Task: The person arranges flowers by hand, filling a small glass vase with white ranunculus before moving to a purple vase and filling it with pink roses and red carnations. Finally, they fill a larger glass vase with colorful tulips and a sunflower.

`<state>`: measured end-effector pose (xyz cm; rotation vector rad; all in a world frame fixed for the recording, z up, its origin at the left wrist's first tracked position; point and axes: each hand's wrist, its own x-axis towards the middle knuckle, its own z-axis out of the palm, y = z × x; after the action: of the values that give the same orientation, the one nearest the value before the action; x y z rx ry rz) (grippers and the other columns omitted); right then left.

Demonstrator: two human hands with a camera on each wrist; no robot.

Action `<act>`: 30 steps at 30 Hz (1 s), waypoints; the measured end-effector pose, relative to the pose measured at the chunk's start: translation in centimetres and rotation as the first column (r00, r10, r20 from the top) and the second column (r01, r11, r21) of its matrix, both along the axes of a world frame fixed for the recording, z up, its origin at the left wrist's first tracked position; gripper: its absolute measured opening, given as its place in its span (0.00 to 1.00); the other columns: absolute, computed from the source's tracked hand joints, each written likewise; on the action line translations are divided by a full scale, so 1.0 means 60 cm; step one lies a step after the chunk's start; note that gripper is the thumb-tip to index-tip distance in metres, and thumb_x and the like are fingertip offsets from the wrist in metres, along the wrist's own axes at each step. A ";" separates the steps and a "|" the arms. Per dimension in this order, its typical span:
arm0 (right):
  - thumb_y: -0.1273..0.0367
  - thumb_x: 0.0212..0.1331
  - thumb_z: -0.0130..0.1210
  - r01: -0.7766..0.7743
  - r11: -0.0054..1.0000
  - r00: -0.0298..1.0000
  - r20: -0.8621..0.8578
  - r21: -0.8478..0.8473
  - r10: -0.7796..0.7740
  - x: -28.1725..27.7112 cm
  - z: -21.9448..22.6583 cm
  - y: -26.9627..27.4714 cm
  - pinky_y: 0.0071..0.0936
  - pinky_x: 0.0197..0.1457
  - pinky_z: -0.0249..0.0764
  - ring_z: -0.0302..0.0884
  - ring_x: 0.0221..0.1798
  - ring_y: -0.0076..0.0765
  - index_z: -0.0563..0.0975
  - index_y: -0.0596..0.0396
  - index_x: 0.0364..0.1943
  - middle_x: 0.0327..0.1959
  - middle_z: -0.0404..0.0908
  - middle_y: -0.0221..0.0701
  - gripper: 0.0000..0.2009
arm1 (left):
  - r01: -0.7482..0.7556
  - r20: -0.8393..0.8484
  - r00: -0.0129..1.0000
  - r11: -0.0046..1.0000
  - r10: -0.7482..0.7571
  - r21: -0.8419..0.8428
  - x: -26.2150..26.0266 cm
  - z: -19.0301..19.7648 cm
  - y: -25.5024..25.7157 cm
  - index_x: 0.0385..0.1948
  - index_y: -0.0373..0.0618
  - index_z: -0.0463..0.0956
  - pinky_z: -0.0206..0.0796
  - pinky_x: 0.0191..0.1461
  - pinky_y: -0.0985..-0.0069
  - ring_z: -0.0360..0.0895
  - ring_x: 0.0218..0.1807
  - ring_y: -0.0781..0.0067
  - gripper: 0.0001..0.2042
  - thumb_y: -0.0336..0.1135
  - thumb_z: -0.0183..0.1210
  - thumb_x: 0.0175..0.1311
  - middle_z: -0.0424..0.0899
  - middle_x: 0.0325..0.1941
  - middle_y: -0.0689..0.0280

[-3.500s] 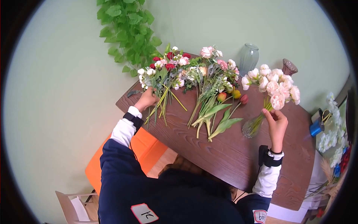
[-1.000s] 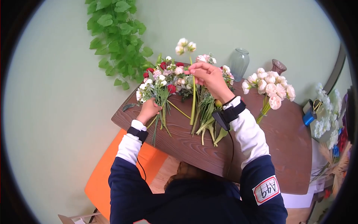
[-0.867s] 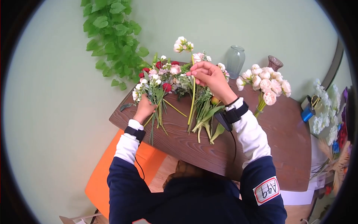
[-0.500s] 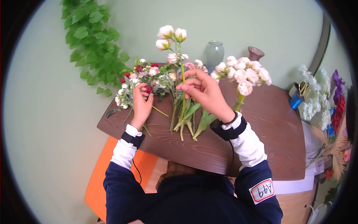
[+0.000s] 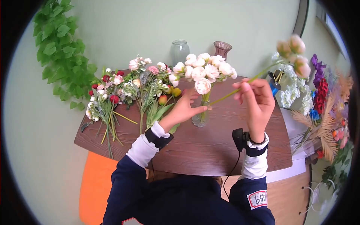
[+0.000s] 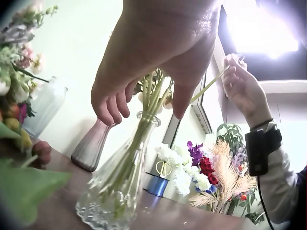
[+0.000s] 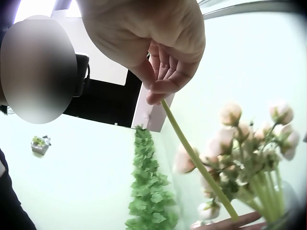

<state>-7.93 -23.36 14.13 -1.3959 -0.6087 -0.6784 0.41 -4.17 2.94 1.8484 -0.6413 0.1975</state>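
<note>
My right hand point(image 5: 258, 103) pinches the green stem of a pale pink-white peony point(image 5: 298, 48) with three blooms, held tilted so its lower end points left. That stem end reaches toward the neck of a small clear glass vase point(image 6: 112, 184), which stands on the table. A bunch of similar pale peonies point(image 5: 212, 71) fills the vase. Around its neck my left hand point(image 5: 182, 108) is spread, thumb on the near side and fingers behind; a gap shows between them and the stems in the left wrist view. In the right wrist view the peony stem point(image 7: 192, 153) slants down from the fingertips.
Mixed flowers point(image 5: 127, 90) and tulips point(image 5: 162, 99) lie on the brown table point(image 5: 210, 153) at left. Behind stand a clear vase point(image 5: 180, 50) and a purplish vase point(image 5: 222, 49). A blue spool point(image 5: 274, 88) and more flowers point(image 5: 320, 92) are at right.
The right hand has carried the peony from above the loose flowers to the right of the vase. My left hand has left the loose flowers for the vase neck. The head view has turned right.
</note>
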 end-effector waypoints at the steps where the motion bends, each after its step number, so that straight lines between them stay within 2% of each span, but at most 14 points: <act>1: 0.76 0.61 0.51 0.006 1.000 1.000 0.001 -0.003 -0.006 0.009 -0.004 -0.013 0.14 0.27 0.66 0.75 0.27 0.21 0.72 0.62 0.38 0.32 0.81 0.37 0.04 | 0.008 -0.064 0.998 0.997 -0.012 -0.070 0.002 0.002 -0.012 0.58 0.39 0.61 0.65 0.54 0.65 0.72 0.53 0.61 0.36 0.42 0.68 0.47 0.73 0.52 0.56; 3: 0.76 0.61 0.51 0.068 0.996 0.997 0.015 0.066 -0.069 0.027 -0.014 -0.034 0.15 0.27 0.67 0.75 0.28 0.22 0.71 0.61 0.37 0.32 0.81 0.37 0.04 | 0.012 -0.063 0.998 0.999 -0.014 -0.037 0.020 -0.003 -0.025 0.57 0.37 0.61 0.67 0.52 0.65 0.73 0.54 0.61 0.37 0.43 0.68 0.46 0.73 0.53 0.55; 5: 0.75 0.61 0.51 0.060 0.995 0.998 0.007 0.081 -0.060 0.040 -0.025 -0.043 0.17 0.28 0.68 0.75 0.28 0.23 0.70 0.61 0.36 0.32 0.80 0.38 0.04 | 0.011 -0.228 0.974 0.997 0.008 0.080 0.033 -0.006 -0.034 0.55 0.34 0.63 0.69 0.49 0.69 0.75 0.53 0.63 0.32 0.38 0.67 0.49 0.75 0.50 0.55; 6: 0.75 0.61 0.51 0.049 0.995 0.999 0.001 0.092 -0.049 0.045 -0.030 -0.043 0.17 0.29 0.69 0.75 0.28 0.23 0.70 0.61 0.36 0.32 0.80 0.38 0.04 | 0.012 -0.229 0.973 0.997 0.007 0.082 0.034 -0.009 -0.037 0.55 0.34 0.63 0.69 0.49 0.69 0.75 0.53 0.63 0.32 0.38 0.67 0.49 0.75 0.50 0.55; 8: 0.76 0.61 0.50 0.032 0.995 1.000 -0.003 0.096 -0.031 0.055 -0.039 -0.042 0.18 0.29 0.71 0.75 0.28 0.23 0.70 0.62 0.37 0.33 0.80 0.39 0.03 | 0.090 -0.185 0.976 0.987 -0.114 -0.133 0.036 -0.016 -0.041 0.53 0.34 0.65 0.71 0.47 0.74 0.76 0.50 0.69 0.25 0.29 0.62 0.53 0.76 0.50 0.58; 9: 0.76 0.61 0.50 0.033 0.995 0.999 -0.001 0.099 -0.033 0.058 -0.040 -0.041 0.18 0.29 0.71 0.75 0.28 0.23 0.70 0.62 0.37 0.33 0.80 0.39 0.03 | 0.092 -0.184 0.976 0.987 -0.115 -0.129 0.035 -0.012 -0.041 0.53 0.34 0.65 0.71 0.47 0.74 0.76 0.50 0.69 0.25 0.29 0.62 0.53 0.76 0.50 0.58; 11: 0.76 0.61 0.50 0.006 0.994 1.000 0.009 0.107 -0.007 0.063 -0.042 -0.037 0.18 0.29 0.71 0.76 0.28 0.23 0.70 0.62 0.36 0.33 0.80 0.39 0.03 | 0.170 -0.256 0.939 0.958 -0.228 -0.230 0.032 -0.004 -0.037 0.54 0.34 0.64 0.66 0.56 0.76 0.73 0.53 0.72 0.23 0.21 0.58 0.55 0.75 0.51 0.59; 12: 0.76 0.61 0.50 -0.002 0.993 1.000 0.008 0.119 0.002 0.064 -0.040 -0.033 0.17 0.29 0.71 0.76 0.28 0.23 0.70 0.62 0.36 0.33 0.80 0.39 0.03 | 0.169 -0.258 0.939 0.959 -0.227 -0.227 0.034 -0.004 -0.034 0.54 0.34 0.64 0.66 0.56 0.76 0.73 0.53 0.72 0.23 0.21 0.58 0.55 0.75 0.51 0.59; 14: 0.76 0.61 0.50 -0.029 0.990 1.000 0.006 0.139 0.029 0.072 -0.043 -0.028 0.17 0.29 0.71 0.76 0.28 0.23 0.70 0.62 0.36 0.33 0.80 0.39 0.03 | 0.285 -0.252 0.902 0.922 -0.351 -0.263 0.037 -0.003 -0.028 0.56 0.35 0.62 0.64 0.58 0.75 0.72 0.54 0.72 0.23 0.21 0.55 0.57 0.74 0.53 0.59; 18: 0.77 0.61 0.50 -0.062 0.987 0.998 -0.018 0.147 0.066 0.082 -0.045 -0.017 0.16 0.28 0.71 0.76 0.28 0.22 0.70 0.61 0.35 0.32 0.80 0.38 0.03 | 0.370 -0.269 0.865 0.902 -0.422 -0.224 0.039 -0.002 -0.024 0.58 0.37 0.59 0.61 0.61 0.74 0.70 0.57 0.71 0.23 0.21 0.52 0.60 0.73 0.55 0.59; 20: 0.76 0.61 0.51 -0.058 0.988 0.998 -0.029 0.146 0.063 0.087 -0.047 -0.015 0.16 0.28 0.71 0.76 0.27 0.22 0.70 0.61 0.35 0.32 0.80 0.38 0.03 | 0.415 -0.200 0.859 0.870 -0.471 -0.265 0.040 -0.007 -0.029 0.60 0.40 0.57 0.58 0.62 0.73 0.68 0.59 0.71 0.24 0.22 0.51 0.61 0.72 0.55 0.59; 27: 0.76 0.59 0.53 -0.001 0.997 0.999 -0.053 0.080 0.005 0.098 -0.049 -0.008 0.16 0.28 0.71 0.76 0.29 0.21 0.71 0.61 0.34 0.31 0.80 0.34 0.04 | 0.414 -0.221 0.849 0.864 -0.480 -0.288 0.034 -0.009 -0.036 0.62 0.43 0.54 0.58 0.62 0.73 0.67 0.58 0.72 0.25 0.23 0.49 0.62 0.71 0.55 0.60; 29: 0.76 0.59 0.54 0.021 0.998 0.998 -0.056 0.054 -0.018 0.097 -0.051 -0.004 0.15 0.28 0.71 0.77 0.29 0.20 0.71 0.61 0.34 0.30 0.80 0.33 0.04 | 0.400 -0.183 0.873 0.879 -0.452 -0.261 0.032 -0.008 -0.039 0.62 0.41 0.52 0.65 0.58 0.72 0.70 0.55 0.71 0.26 0.21 0.48 0.62 0.71 0.52 0.59; 30: 0.76 0.59 0.54 0.040 0.999 0.998 -0.058 0.029 -0.039 0.096 -0.052 -0.003 0.15 0.29 0.71 0.77 0.29 0.20 0.72 0.61 0.33 0.30 0.80 0.32 0.03 | 0.400 -0.183 0.872 0.877 -0.453 -0.265 0.032 -0.009 -0.040 0.62 0.41 0.52 0.65 0.58 0.72 0.70 0.55 0.71 0.26 0.21 0.48 0.62 0.71 0.52 0.59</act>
<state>-2.18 -23.55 11.03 -1.3978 -0.5251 -0.6744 2.34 -6.56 2.42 1.4448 -0.8085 -0.2415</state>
